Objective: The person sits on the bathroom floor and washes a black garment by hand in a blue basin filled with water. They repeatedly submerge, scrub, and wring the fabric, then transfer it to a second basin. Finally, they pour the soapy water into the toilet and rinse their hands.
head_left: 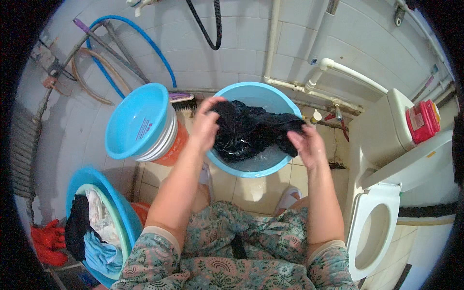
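A wet black garment [249, 130] hangs over a light blue basin [263, 167] that holds soapy water and stands on the tiled floor. My left hand [205, 123] grips the garment's left end above the basin rim. My right hand [305, 145] holds its right end, stretching the cloth between both hands.
A stack of tilted basins, blue on top [137, 121], leans at the left. Another basin [108, 212] at lower left holds black, white and blue clothes. A white toilet [374, 227] stands at the right, with a red box [421, 121] on its tank. Hoses [145, 43] and pipes [348, 70] run along the wall.
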Demonstrator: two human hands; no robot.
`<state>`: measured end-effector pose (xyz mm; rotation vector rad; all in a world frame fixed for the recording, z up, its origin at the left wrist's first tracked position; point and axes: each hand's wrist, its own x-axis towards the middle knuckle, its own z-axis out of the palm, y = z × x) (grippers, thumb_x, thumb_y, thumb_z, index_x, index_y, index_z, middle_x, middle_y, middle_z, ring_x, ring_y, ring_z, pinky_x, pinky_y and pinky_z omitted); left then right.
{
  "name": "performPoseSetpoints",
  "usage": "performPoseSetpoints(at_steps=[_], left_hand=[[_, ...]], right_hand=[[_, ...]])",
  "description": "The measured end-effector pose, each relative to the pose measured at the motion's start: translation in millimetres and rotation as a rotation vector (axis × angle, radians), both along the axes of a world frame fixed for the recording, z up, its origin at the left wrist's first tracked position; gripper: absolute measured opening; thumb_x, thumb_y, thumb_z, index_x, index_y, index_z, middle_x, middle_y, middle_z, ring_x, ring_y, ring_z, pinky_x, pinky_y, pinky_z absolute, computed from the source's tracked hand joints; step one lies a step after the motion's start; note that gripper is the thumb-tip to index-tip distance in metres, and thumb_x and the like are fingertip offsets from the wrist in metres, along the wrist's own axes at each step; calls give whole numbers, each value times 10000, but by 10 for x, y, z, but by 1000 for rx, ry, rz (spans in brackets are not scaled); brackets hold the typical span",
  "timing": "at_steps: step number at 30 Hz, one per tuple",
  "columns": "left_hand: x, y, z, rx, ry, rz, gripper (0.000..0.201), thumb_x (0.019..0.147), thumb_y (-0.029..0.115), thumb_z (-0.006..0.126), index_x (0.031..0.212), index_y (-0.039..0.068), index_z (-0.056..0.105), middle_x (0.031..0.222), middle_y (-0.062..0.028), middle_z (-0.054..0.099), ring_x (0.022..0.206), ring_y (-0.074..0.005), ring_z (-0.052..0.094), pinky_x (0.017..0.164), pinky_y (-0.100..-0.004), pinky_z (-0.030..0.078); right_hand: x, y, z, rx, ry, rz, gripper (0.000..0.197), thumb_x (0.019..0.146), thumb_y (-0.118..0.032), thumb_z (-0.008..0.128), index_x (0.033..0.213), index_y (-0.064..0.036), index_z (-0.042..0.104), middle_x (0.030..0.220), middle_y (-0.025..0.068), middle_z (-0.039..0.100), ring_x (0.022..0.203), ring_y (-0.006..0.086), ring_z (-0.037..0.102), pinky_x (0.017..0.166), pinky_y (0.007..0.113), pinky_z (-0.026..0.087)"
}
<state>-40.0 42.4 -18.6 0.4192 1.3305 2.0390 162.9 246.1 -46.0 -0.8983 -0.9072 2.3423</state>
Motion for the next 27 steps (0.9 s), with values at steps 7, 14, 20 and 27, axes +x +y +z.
performPoseSetpoints(at_steps=[7,14,20,27], left_hand=[[679,357,-470,-541,1136,-291,887,634,240,768,1371,181,279,1476,-178,130,1354,-421,148,1012,-639,178],[641,803,-1020,-949,1160,-325,803,644,237,767,1338,184,365,1497,-108,162,1337,-420,207,979,-672,238],[536,1213,-1252,-1300,1107,-582,840,684,263,720,1399,264,280,1499,-105,124,1318,-500,140,1034,-624,217],[352,1317,-1873,-1260,1201,-639,815,654,195,714,1372,102,340,1394,-186,340,1269,-426,327,1047,-462,306]], right_hand=[[-135,-343,-114,861,-360,492,555,731,-167,640,1236,-1,481,735,97,610,667,173,592,617,287,476],[-88,-469,-30,1386,-753,570,668,739,-253,589,1341,-60,373,797,156,662,734,350,636,702,431,504],[95,-63,22,1289,-806,322,584,795,-196,523,1353,-111,374,819,95,675,726,329,642,694,446,499],[217,-62,272,1189,-761,382,409,827,-192,542,1226,-107,513,887,95,667,804,313,637,733,424,491]])
